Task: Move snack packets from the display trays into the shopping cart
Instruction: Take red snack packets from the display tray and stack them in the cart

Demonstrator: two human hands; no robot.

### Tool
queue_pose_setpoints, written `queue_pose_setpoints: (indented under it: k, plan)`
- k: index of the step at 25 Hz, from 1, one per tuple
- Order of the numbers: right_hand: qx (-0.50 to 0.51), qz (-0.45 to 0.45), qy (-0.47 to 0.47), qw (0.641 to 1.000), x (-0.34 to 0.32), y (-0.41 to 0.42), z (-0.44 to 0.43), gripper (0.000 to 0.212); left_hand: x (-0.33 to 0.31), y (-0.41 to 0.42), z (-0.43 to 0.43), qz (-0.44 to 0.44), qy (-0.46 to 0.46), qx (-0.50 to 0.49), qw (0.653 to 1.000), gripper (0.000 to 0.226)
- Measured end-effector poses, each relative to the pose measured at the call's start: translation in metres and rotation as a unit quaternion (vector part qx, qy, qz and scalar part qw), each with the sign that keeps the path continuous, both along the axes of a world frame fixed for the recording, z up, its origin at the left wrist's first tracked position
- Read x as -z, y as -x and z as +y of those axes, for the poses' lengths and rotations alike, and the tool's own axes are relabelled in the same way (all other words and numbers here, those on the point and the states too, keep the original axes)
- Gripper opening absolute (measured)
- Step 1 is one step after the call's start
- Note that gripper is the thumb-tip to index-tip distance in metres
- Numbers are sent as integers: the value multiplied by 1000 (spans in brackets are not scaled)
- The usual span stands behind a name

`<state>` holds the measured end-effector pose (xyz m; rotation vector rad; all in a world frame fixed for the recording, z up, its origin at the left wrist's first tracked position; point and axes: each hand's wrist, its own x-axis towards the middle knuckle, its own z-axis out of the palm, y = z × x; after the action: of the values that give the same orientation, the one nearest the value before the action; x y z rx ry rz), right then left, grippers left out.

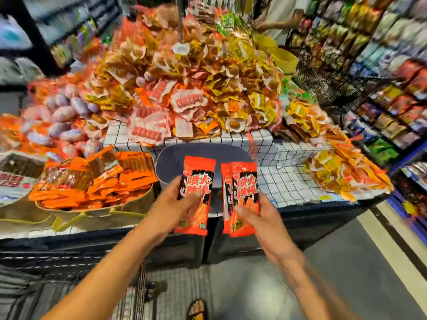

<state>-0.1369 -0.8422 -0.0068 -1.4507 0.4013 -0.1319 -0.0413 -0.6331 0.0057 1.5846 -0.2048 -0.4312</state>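
A glossy red packet (199, 176) with black lettering stands upright in the left hand (175, 202), thumb and fingers curled round its lower half. The right hand (256, 218) clasps two overlapping packets (243, 179) of the same kind. Both are held just in front of a smooth, rounded grey tub (171, 162), which sits on the bench (288, 179) with its grid-patterned cloth. Flat orange packs (129, 181) lie left of the tub, and a heap (208, 88) of crinkled sachets rises behind it.
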Motion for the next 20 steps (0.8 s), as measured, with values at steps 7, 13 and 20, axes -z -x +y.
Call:
queue_pose_setpoints:
  k: [7,13,20]
  plan:
    - [-96,56,273,956,-51,-159,-50,35,-34,-172,-33,-128,-287,148,938,42]
    - [-271,266,518,767,10,-223,-50,54,52,-211,-65,-89,-572,297,760,42]
    - [-379,398,518,656,45,-244,-35,45,103,-222,-80,-33,-647,392,653,46]
